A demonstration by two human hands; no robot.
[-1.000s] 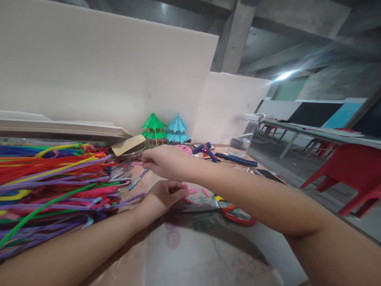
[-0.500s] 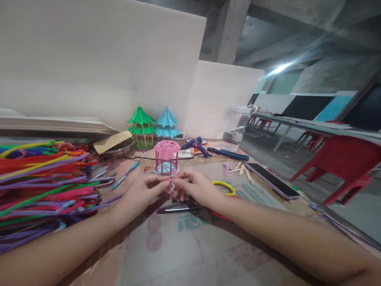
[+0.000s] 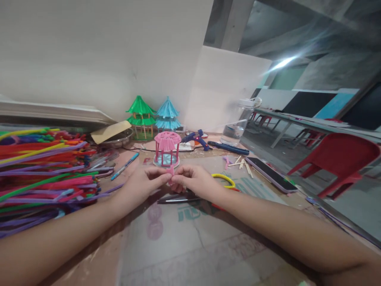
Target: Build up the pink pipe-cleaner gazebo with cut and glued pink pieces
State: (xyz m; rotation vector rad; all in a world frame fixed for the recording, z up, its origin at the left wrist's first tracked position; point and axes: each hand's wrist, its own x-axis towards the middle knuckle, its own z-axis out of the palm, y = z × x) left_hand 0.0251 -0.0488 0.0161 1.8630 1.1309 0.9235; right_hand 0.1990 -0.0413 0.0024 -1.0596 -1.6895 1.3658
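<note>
while both hands meet over the table, the left hand [image 3: 143,183] and right hand [image 3: 195,182] pinch a short pink pipe cleaner piece [image 3: 171,171] between thumb and fingertips — each grip closed tight on one end of it. it sits just in front of the pink gazebo model [image 3: 166,148], lifted off the table [image 3: 190,238]. looks light, fuzzy, soft and easy to bend, likely a thin wire core; best taken at the ends. it's small — long axis seems near upright, tip pointing up, hard to be sure. scissors [image 3: 178,197] lie under the hands, a pipe cleaner pile [image 3: 44,174] at left.
</note>
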